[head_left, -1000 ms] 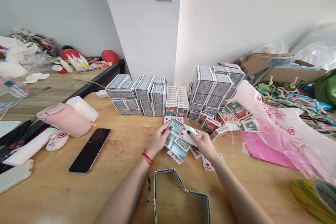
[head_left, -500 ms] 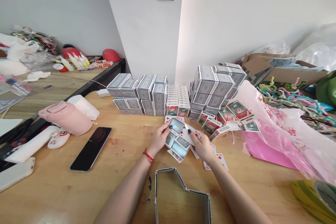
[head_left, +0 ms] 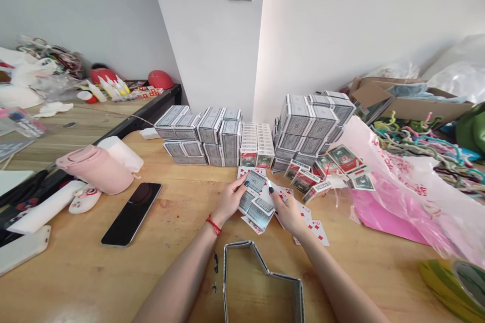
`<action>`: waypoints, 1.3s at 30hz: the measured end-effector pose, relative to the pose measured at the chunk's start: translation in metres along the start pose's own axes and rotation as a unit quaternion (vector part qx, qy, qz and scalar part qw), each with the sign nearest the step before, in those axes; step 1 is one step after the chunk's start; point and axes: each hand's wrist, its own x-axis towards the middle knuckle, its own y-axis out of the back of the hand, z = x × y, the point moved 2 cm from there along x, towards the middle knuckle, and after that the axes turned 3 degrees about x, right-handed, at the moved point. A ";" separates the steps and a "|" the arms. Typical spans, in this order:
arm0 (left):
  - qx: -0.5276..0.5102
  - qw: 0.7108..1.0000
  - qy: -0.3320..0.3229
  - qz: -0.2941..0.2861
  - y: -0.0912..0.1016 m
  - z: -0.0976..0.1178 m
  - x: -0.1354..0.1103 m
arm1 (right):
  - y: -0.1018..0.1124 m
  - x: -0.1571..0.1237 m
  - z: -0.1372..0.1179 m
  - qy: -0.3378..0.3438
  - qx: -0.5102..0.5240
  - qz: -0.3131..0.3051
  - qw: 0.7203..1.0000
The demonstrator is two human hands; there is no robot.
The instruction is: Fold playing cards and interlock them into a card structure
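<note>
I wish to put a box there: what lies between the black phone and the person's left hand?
Only bare wooden table, in the head view, lies between the phone and the left hand, which holds playing cards.

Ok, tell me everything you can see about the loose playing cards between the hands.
The playing cards form a small untidy heap on the wooden table, just before the stacked card boxes. Some lie face down, showing grey-green patterned backs with white borders; others face up with red diamonds. The left hand pinches a few fanned backs; the right hand rests on others, its grip unclear. A few face-up ones lie flat by the right wrist.
</note>
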 end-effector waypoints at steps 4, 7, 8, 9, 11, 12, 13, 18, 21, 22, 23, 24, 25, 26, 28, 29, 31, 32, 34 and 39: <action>0.010 1.000 -0.007 0.000 0.000 0.001 -0.001 | 0.001 0.001 0.001 -0.010 0.004 -0.010 1.000; 0.023 1.000 -0.017 -0.008 -0.001 0.004 -0.002 | 0.000 0.001 0.003 -0.018 0.024 -0.022 0.999; 0.028 0.999 -0.020 -0.016 -0.002 0.005 -0.003 | -0.001 0.000 0.003 -0.020 0.036 -0.028 0.999; 0.032 0.999 -0.023 -0.026 -0.004 0.007 -0.003 | -0.001 -0.001 0.003 -0.024 0.050 -0.035 0.998; 0.037 0.998 -0.026 -0.044 -0.006 0.010 -0.005 | -0.003 -0.003 0.002 -0.033 0.075 -0.049 0.995; 0.036 0.998 -0.024 -0.048 -0.007 0.012 -0.005 | -0.004 -0.004 0.002 -0.033 0.086 -0.056 0.994; 0.033 0.998 -0.022 -0.048 -0.008 0.013 -0.006 | -0.004 -0.004 0.001 -0.032 0.095 -0.064 0.993; -0.002 0.999 -0.021 -0.028 -0.006 0.013 -0.005 | -0.002 -0.002 0.005 -0.036 0.105 -0.064 0.992; -0.002 1.000 -0.017 0.013 -0.002 0.008 -0.004 | 0.002 0.002 0.010 -0.029 0.092 -0.036 0.995; 0.002 1.000 -0.014 0.022 -0.001 0.007 -0.003 | 0.002 0.003 0.011 -0.026 0.082 -0.031 0.996; 0.008 1.000 -0.013 0.025 0.000 0.006 -0.003 | 0.002 0.004 0.012 -0.023 0.071 -0.030 0.997; 0.013 1.000 -0.012 0.025 0.001 0.005 -0.003 | 0.003 0.004 0.012 -0.023 0.061 -0.031 0.997; 0.019 0.999 -0.012 0.024 0.001 0.005 -0.003 | 0.003 0.005 0.013 -0.022 0.053 -0.031 0.998; 0.025 0.999 -0.013 0.022 0.001 0.005 -0.003 | 0.003 0.005 0.013 -0.022 0.048 -0.030 0.998; 0.038 0.999 -0.015 0.018 0.000 0.005 -0.004 | 0.003 0.004 0.013 -0.024 0.043 -0.029 0.998; 0.045 0.999 -0.017 0.017 0.000 0.006 -0.004 | 0.003 0.004 0.014 -0.026 0.041 -0.030 0.998; 0.057 0.998 -0.022 0.014 -0.001 0.007 -0.005 | 0.003 0.004 0.015 -0.029 0.040 -0.034 0.998; 0.063 0.998 -0.024 0.012 -0.001 0.008 -0.006 | 0.003 0.003 0.016 -0.029 0.041 -0.036 0.998; 0.071 0.997 -0.029 0.006 -0.002 0.010 -0.007 | 0.002 0.003 0.017 -0.027 0.049 -0.037 0.998; 0.073 0.997 -0.025 -0.004 -0.003 0.013 -0.008 | 0.001 0.002 0.017 -0.020 0.061 -0.039 0.997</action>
